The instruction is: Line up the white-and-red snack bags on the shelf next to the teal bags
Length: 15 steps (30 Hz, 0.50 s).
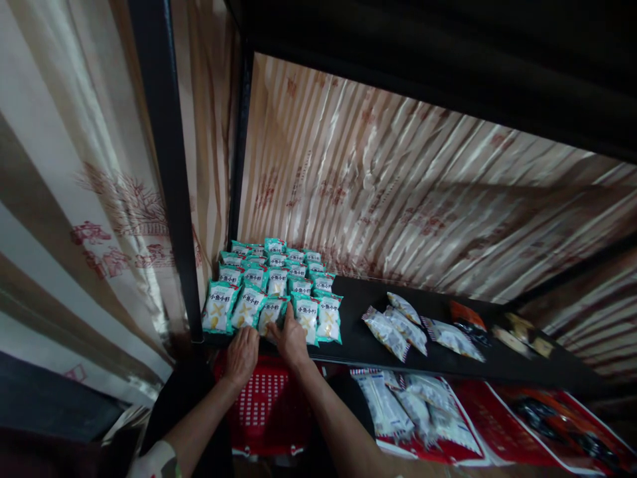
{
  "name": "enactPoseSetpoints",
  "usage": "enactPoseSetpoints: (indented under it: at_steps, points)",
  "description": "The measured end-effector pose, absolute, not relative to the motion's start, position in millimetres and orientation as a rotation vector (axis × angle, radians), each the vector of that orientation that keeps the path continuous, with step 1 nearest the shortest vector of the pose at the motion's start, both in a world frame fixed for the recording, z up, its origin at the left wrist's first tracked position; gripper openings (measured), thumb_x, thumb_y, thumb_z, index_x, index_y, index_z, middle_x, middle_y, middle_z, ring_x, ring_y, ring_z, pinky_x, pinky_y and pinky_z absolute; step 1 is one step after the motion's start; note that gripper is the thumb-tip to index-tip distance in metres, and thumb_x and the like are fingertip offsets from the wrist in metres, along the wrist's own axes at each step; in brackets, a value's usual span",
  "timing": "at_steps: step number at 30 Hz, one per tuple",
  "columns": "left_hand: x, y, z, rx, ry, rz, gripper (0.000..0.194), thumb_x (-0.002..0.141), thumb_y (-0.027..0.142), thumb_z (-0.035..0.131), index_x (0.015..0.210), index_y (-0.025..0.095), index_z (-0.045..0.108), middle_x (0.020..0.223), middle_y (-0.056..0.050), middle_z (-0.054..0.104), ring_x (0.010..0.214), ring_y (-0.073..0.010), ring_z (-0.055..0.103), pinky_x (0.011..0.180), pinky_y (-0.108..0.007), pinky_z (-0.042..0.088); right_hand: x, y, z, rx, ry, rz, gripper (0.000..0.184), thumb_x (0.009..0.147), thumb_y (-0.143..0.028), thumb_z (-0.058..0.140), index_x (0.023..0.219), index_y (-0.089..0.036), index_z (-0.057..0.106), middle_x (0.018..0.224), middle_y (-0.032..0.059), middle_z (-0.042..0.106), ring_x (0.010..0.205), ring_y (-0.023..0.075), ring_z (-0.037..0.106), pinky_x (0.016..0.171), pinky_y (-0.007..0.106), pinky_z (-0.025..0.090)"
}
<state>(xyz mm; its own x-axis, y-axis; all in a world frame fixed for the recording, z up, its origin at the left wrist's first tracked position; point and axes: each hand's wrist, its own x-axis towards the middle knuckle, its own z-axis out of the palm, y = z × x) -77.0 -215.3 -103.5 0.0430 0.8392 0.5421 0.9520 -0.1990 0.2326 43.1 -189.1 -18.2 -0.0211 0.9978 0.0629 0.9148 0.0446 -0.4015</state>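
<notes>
Teal-and-white snack packets [277, 282] are ranked on the left end of a black shelf [352, 299], 5 along the front row; they are judged light, soft and slick, with crushable contents, best held by the crimped edges. At far left, side access is blocked by a dark post [172, 166]. The left hand [242, 355] is curled at the front row's lower edge; its grip cannot be told. The right hand's [292, 342] thumb and forefinger are parted across the middle front packet; whether it is pinched cannot be told. Below, a red basket [269, 431] is placed. Farther right, 4 white packets [385, 334] and an orange packet [468, 315] are strewn.
</notes>
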Motion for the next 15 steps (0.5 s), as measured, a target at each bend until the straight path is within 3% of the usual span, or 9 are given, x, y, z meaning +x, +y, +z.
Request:
enactPoseSetpoints:
  at_steps: [5, 10, 15]
  points:
    - [-79.9, -221.4, -95.0, -2.220, -1.857, -0.959, 0.012, 0.083, 0.015, 0.042, 0.087, 0.018, 0.053, 0.085, -0.006, 0.062, 0.085, -0.0195, 0.059, 0.079, -0.032, 0.048, 42.3, -192.6, -19.2, -1.844, -1.951, 0.317, 0.069, 0.081, -0.023, 0.049, 0.141, -0.009, 0.019, 0.113, 0.0168, 0.060, 0.096, 0.0247, 0.062, 0.079, 0.032, 0.045]
    - [-82.6, -221.3, -91.9, -2.215, -1.865, -1.091, 0.023, 0.084, 0.020, 0.041, 0.104, 0.015, 0.051, 0.092, -0.009, 0.064, 0.088, -0.0198, 0.061, 0.080, -0.033, 0.050, 44.0, -195.0, -23.8, -1.833, -1.814, 0.351, 0.075, 0.079, -0.027, 0.050, 0.142, -0.008, 0.014, 0.114, 0.0168, 0.058, 0.103, 0.0261, 0.058, 0.083, 0.035, 0.045]
    - [-84.0, -222.6, -76.8, -2.190, -1.933, -1.178, 0.023, 0.087, 0.017, 0.033, 0.097, 0.017, 0.055, 0.088, -0.007, 0.066, 0.082, -0.0172, 0.063, 0.073, -0.029, 0.052, 43.0, -195.4, -26.9, -1.785, -1.735, 0.353, 0.072, 0.080, -0.028, 0.049, 0.142, -0.012, 0.016, 0.118, 0.0152, 0.056, 0.104, 0.0266, 0.056, 0.085, 0.037, 0.045]
